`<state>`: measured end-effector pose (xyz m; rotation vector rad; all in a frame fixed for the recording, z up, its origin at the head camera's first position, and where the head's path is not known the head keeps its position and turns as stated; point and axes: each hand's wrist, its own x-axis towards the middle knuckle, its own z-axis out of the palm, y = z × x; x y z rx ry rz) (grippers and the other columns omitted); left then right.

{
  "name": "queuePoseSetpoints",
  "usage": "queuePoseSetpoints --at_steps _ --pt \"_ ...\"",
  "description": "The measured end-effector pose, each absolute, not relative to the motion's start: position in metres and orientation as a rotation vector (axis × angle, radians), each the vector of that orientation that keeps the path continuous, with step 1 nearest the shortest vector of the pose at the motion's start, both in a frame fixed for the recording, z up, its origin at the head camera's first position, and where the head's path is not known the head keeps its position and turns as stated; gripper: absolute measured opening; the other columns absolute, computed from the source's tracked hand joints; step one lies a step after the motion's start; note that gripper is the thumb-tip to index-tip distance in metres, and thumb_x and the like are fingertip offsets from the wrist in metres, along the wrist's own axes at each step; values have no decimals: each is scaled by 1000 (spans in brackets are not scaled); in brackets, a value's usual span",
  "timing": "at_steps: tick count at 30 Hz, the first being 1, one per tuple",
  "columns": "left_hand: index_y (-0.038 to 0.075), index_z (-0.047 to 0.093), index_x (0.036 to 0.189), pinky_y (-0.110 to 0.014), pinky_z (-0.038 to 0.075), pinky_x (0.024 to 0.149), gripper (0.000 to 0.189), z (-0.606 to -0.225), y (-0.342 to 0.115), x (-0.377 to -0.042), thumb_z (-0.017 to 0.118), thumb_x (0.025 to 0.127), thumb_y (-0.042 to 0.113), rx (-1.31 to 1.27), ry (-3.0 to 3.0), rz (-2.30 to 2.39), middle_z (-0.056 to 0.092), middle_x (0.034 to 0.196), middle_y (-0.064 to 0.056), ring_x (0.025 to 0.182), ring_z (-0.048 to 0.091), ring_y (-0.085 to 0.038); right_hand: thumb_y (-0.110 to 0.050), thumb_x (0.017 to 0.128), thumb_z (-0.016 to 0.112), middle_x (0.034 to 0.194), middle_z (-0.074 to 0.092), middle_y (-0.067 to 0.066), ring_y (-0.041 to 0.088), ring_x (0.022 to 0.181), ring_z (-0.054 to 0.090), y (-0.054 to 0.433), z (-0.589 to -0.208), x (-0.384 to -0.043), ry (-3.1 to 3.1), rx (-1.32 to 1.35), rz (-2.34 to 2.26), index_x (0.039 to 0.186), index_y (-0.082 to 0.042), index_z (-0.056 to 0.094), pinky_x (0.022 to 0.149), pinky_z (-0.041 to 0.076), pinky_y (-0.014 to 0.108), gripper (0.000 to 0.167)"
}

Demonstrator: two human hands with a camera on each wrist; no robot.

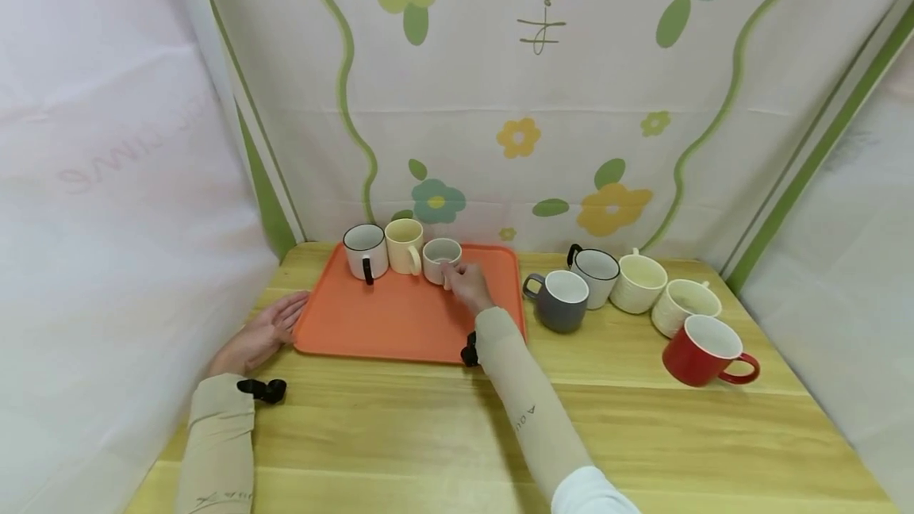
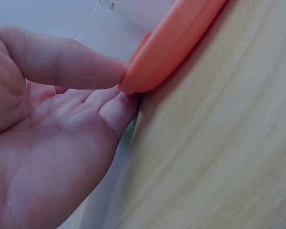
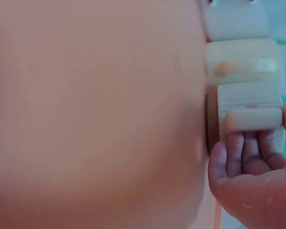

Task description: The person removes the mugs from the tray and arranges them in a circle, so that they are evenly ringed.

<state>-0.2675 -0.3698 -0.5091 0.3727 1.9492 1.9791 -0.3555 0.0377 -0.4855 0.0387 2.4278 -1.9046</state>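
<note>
A right hand (image 1: 469,285) pinches a white cup (image 1: 432,262) by its handle (image 3: 255,120) at frame centre, near the back edge of an orange tray (image 1: 385,316), while a left hand (image 1: 266,331), fingers extended, touches the tray at left. A level base, clear of the cream mug (image 1: 401,249) alongside, looks wisest; 1 broad bare stretch lies in front.

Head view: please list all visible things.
Table: one, yellowish, centre
Tray: one, orange, on table
Black-handled mugs: two, white, on tray and table
Cream mugs: three, cream, one on tray, two on table
Small mug: one, whitish, tray's back
Grey mug: one, grey, beside tray
Red mug: one, red, rightmost
Cloth walls: three, white, back, sides
Sleeves: two, beige, foreground
Wrist devices: two, black, by sleeves
Left hand: one, tray's edge
Right hand: one, on small mug
</note>
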Motion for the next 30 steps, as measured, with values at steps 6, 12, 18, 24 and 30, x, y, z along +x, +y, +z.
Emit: queuePoseSetpoints --at_steps 6,12,18,24,30 --pt "-4 -10 166 -10 48 103 104 -507 -368 -267 46 82 -27 345 1952 1984 -16 174 -28 160 -14 -47 -24 108 52 71 42 3 23 69 35 58 -460 -343 2089 104 -1986 70 -12 48 79 34 42 40" --pt "-6 -10 166 -9 48 104 102 -503 -374 -266 46 83 -27 344 1956 1971 -17 173 -29 159 -15 -48 -18 110 51 80 55 4 17 63 38 83 -438 -327 1836 162 -1999 102 -2 61 78 33 37 21" --pt "-5 -9 166 -8 46 105 103 -501 -377 -265 46 82 -26 341 1962 1977 -17 173 -29 159 -15 -48 -16 111 46 73 52 2 16 65 41 110 -418 -303 1822 31 -2006 84 -6 58 71 36 30 32" --pt "-4 -8 166 -11 49 105 102 -505 -375 -267 47 83 -26 342 1935 1992 -17 173 -29 159 -16 -47 -10 111 42 75 57 -2 10 71 49 154 -405 -266 1821 -98 -2071 78 -12 66 68 40 21 41" --pt "-4 -9 167 -10 49 104 103 -498 -373 -272 46 82 -27 356 1939 1998 -17 173 -28 159 -15 -47 -11 112 42 76 59 -6 7 77 55 207 -397 -220 1822 -183 -2174 83 -15 70 79 47 22 40"
